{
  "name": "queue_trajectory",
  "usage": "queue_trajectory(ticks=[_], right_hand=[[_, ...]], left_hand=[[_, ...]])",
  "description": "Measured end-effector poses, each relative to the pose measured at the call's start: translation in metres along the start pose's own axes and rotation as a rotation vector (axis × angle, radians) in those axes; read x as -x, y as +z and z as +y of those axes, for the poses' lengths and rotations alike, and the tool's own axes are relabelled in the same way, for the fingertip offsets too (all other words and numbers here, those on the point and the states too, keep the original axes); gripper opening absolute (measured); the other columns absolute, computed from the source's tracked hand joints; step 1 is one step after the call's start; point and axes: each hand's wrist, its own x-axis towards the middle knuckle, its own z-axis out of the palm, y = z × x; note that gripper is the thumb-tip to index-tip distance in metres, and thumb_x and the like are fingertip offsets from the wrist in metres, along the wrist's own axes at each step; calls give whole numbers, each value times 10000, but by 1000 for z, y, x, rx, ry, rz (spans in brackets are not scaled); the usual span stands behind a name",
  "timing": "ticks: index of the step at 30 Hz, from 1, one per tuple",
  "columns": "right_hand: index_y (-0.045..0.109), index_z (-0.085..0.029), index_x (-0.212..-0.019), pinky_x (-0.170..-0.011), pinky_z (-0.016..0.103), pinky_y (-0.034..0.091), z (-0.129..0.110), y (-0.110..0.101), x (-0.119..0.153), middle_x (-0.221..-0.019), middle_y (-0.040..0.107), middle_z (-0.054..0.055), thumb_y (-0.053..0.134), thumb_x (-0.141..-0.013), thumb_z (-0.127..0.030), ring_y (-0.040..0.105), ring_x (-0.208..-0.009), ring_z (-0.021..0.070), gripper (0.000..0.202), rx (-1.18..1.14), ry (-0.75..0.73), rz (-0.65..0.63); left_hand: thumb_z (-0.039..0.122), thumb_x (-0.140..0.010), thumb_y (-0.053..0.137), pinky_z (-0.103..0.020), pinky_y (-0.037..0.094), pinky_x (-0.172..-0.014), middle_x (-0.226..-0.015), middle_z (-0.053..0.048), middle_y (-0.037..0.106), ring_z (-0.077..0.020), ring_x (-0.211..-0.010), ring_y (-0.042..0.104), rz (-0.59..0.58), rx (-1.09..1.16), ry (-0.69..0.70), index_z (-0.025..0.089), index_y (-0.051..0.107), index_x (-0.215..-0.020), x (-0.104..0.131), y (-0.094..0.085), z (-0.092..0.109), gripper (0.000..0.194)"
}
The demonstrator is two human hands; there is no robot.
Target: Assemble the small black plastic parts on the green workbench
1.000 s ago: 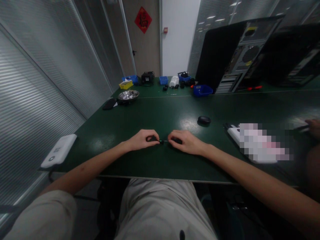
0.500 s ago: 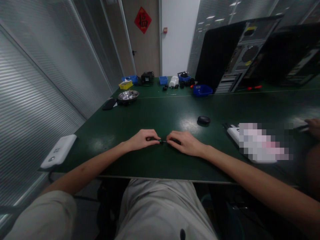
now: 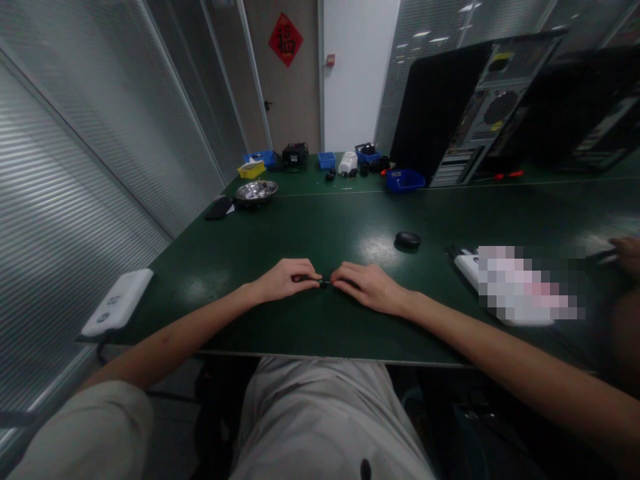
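Above the green table (image 3: 280, 327), my left hand (image 3: 283, 279) comes in from the left, thumb and fingers pinched on a small dark piece (image 3: 323, 284) with a hint of green. Its kind is too small to tell. Facing it, my right hand (image 3: 367, 285) has its thumb and fingertips closed together at the piece's right side. A thin pale sliver shows between the two sets of fingertips; what the right fingers hold is hidden. A black oval object (image 3: 408, 240), like a computer mouse, lies beyond my right hand.
White devices lie left (image 3: 118, 302) and right (image 3: 470, 270), the latter partly blurred. Farther back are a metal bowl (image 3: 257, 191), a yellow tray (image 3: 251, 170), a blue bin (image 3: 405, 181) and a computer tower (image 3: 450, 113). Another person's hand (image 3: 627, 252) shows at the right edge.
The fingers of my right hand have shifted slightly and sit closer together. My left hand stays in place with the small dark piece.
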Motion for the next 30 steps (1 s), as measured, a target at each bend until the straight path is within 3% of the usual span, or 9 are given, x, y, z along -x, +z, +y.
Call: queue_trajectory(ticks=[14, 21, 30], right_hand=[[632, -234, -1173, -785, 301, 482, -2, 0, -2, -1075, 669, 63, 423, -1097, -385, 647, -893, 179, 268, -37, 4, -1], [628, -235, -1196, -734, 279, 458, -6, 4, -5, -1090, 663, 58, 411, -1104, -391, 646, -860, 165, 282, 52, 11, -1], [626, -232, -1221, -716, 277, 451, -6, 4, -3, -1096, 659, 65, 395, -1111, -380, 639, -847, 163, 296, 72, 1, 45]], left_hand=[[387, -1004, 634, -236, 445, -677, -1001, -92, 673, -126, -739, 566, -6, -16, -7, 150, 767, -1165, 0, -1, 2, 316], [344, -1024, 606, -296, 516, -865, -1093, -106, 725, -190, -970, 677, 26, -97, 97, 175, 758, -1240, 2, 3, -3, 313], [323, -1030, 596, -290, 520, -862, -1102, -103, 722, -183, -970, 681, 13, -85, 106, 183, 722, -1313, 2, 1, -2, 340]])
